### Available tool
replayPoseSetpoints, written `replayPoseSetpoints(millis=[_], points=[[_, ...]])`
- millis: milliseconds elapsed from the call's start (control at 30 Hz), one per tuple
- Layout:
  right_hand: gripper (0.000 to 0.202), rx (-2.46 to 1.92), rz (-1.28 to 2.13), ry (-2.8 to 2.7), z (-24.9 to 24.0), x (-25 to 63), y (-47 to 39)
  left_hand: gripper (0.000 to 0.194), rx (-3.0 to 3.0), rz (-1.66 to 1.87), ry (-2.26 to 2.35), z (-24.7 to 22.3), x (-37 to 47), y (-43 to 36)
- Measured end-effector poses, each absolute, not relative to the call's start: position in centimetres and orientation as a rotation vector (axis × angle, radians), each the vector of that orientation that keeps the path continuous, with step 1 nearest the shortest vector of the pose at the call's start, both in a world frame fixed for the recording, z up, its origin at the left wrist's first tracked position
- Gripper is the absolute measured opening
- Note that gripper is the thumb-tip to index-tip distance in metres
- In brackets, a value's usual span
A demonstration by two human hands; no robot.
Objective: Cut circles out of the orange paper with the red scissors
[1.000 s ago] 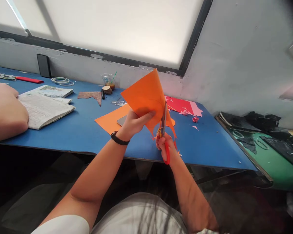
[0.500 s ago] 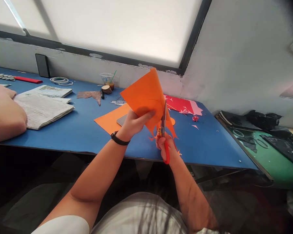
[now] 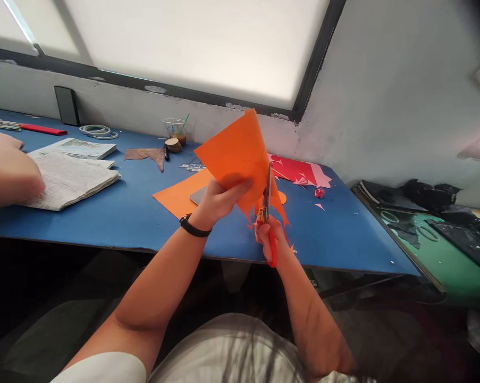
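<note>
My left hand [image 3: 221, 199], with a black band on its wrist, grips a sheet of orange paper [image 3: 234, 149] between thumb and fingers and holds it tilted above the table. A faint curved line is drawn on the sheet. Red-handled scissors [image 3: 268, 197] are in my right hand [image 3: 270, 234], blades pointing up along the sheet's right edge. Cut orange strips hang beside the blades. Under my left hand, another orange sheet [image 3: 174, 194] lies on the table, with a flat grey object [image 3: 197, 196] partly hidden on it.
On the blue table [image 3: 335, 239], red and pink paper [image 3: 299, 171] lies at the right. A cup with a straw [image 3: 176, 130], a wood slice [image 3: 173, 144] and a phone [image 3: 66, 105] stand toward the back. Another person's arm [image 3: 8, 173] rests by papers [image 3: 74, 181] at left.
My hands, the orange sheet and the scissors keep almost the same position. The other person's arm at the left has shifted slightly up. The whole view has moved a little.
</note>
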State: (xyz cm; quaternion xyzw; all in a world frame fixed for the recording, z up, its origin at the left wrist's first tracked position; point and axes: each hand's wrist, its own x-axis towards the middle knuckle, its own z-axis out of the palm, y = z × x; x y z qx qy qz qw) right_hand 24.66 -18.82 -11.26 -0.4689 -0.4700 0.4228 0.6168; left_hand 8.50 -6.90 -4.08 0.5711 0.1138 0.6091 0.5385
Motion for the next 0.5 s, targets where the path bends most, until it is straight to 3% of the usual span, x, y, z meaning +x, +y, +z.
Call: replayPoseSetpoints(millis=[300, 500], points=[[0.062, -1.113, 0.99, -1.077, -11.4, 24.9, -19.2, 0.035, 1.347, 1.443, 0.252, -4.1, 8.2, -6.8], [0.061, -1.149, 0.984, -0.968, -12.4, 24.6, -17.8, 0.039, 1.321, 1.455, 0.292, -3.6, 8.3, -7.2]])
